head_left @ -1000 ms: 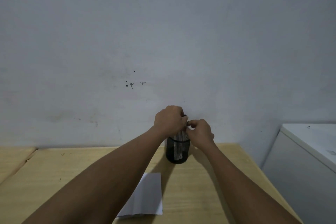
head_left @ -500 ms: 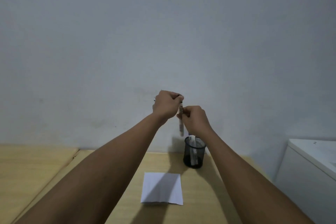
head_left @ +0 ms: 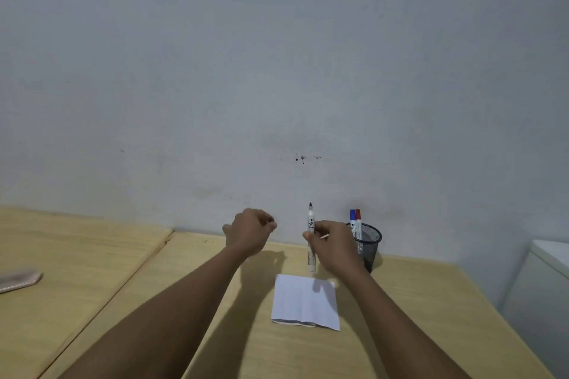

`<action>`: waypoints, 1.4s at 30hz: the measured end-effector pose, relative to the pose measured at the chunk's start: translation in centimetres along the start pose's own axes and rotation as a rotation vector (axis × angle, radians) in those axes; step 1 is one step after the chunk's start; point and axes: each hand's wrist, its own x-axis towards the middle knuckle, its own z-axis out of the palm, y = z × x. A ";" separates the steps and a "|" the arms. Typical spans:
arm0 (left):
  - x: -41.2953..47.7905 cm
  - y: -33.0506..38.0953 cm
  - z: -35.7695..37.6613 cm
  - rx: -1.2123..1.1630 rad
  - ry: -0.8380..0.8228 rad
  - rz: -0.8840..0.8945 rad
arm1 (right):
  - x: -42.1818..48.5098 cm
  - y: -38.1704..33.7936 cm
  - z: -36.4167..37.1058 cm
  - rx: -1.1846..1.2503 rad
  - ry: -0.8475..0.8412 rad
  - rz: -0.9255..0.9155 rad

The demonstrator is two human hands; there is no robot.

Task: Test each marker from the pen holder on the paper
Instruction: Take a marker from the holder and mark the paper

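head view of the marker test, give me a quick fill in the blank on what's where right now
1. The uncapped white marker is held upright in the ____ hand.
2. Its black tip points ____.
3. The black mesh pen holder holds ____ capped markers, one blue, one red.
4. The white folded paper lies on the ____ table.

Missing words: right; up; two; wooden

Uncapped marker (head_left: 311, 243) upright above folded paper (head_left: 305, 301); two markers (head_left: 355, 221) in mesh holder (head_left: 369, 243)

Office-type rm: desk (head_left: 215, 255), pen holder (head_left: 369, 243)
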 end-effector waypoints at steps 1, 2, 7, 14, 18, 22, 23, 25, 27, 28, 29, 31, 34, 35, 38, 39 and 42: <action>-0.4 -1.4 0.7 0.033 -0.030 -0.016 | -0.2 0.4 0.1 0.023 -0.007 -0.004; -0.8 -2.6 1.3 0.054 -0.055 -0.025 | -0.3 0.7 0.2 0.062 -0.017 -0.004; -2.0 -5.4 2.9 0.121 -0.084 -0.033 | -0.3 1.7 0.3 0.152 -0.067 0.039; -2.0 -6.9 3.5 0.169 -0.131 -0.015 | 0.5 1.9 0.6 0.717 -0.167 0.289; -4.0 -7.2 4.0 0.164 0.040 0.097 | 0.3 2.9 2.0 0.923 -0.157 0.310; -7.7 -6.9 4.1 0.274 0.012 0.311 | -0.5 3.8 4.0 0.606 -0.144 0.163; -8.3 -6.8 4.0 0.308 -0.043 0.327 | -0.5 3.9 4.6 0.561 -0.151 0.133; -8.9 -6.8 4.0 0.390 -0.135 0.355 | -0.5 4.3 5.6 0.496 -0.155 0.098; -9.0 -6.9 3.9 0.431 -0.166 0.385 | -0.1 4.8 6.6 0.409 -0.132 0.073; -9.1 -6.9 3.9 0.439 -0.174 0.395 | 0.1 5.0 7.0 0.385 -0.114 0.064; -9.1 -7.0 3.9 0.443 -0.178 0.400 | 0.2 5.2 7.3 0.378 -0.099 0.061; -9.0 -7.2 4.1 0.436 -0.174 0.407 | 0.3 5.7 7.9 0.368 -0.081 0.063; -8.8 -7.6 4.4 0.420 -0.173 0.401 | 0.1 6.3 8.6 0.351 -0.064 0.085; -8.7 -7.7 4.5 0.415 -0.176 0.395 | 0.1 6.4 8.7 0.354 -0.059 0.092; -8.7 -7.8 4.6 0.400 -0.199 0.363 | 0.1 6.2 8.9 0.348 -0.069 0.100; -8.7 -7.8 4.6 0.390 -0.211 0.352 | 0.2 6.2 9.0 0.318 -0.080 0.095; -8.6 -7.8 4.6 0.372 -0.240 0.321 | 0.2 6.2 9.2 0.212 -0.081 0.065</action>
